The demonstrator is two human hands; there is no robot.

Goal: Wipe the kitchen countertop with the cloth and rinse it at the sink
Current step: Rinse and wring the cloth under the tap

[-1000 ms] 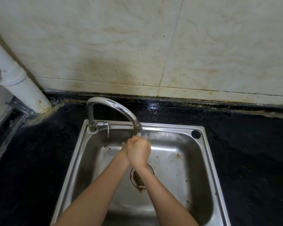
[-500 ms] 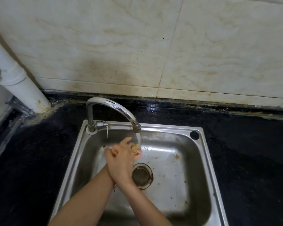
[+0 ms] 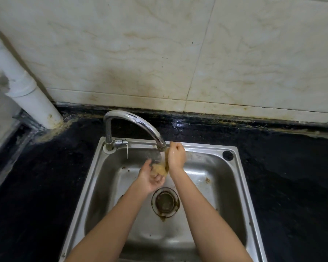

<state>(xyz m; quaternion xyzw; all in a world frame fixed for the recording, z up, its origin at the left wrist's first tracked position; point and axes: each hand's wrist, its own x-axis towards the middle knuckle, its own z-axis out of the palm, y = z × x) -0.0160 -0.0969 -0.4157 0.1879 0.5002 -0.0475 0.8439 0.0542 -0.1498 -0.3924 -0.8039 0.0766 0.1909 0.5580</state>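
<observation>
Head view: the wet tan cloth point(image 3: 160, 168) is blurred and partly hidden between both hands, over the steel sink point(image 3: 240, 195) just under the curved chrome tap point(image 3: 138, 123) spout. The left hand point(image 3: 150, 176) cups its bunched lower end, fingers curled; the right hand point(image 3: 176, 155), at 1 o'clock from it, pinches the stretched upper end. The round drain point(image 3: 165, 202) lies at 6 o'clock. Black speckled countertop point(image 3: 292, 167) surrounds the basin; a white pipe point(image 3: 27, 87) stands at 10 o'clock.

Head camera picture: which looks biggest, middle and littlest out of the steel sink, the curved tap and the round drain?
1. Shiny steel sink, by far the largest.
2. Curved chrome tap.
3. Round metal drain, the smallest, though not far behind the tap.
</observation>
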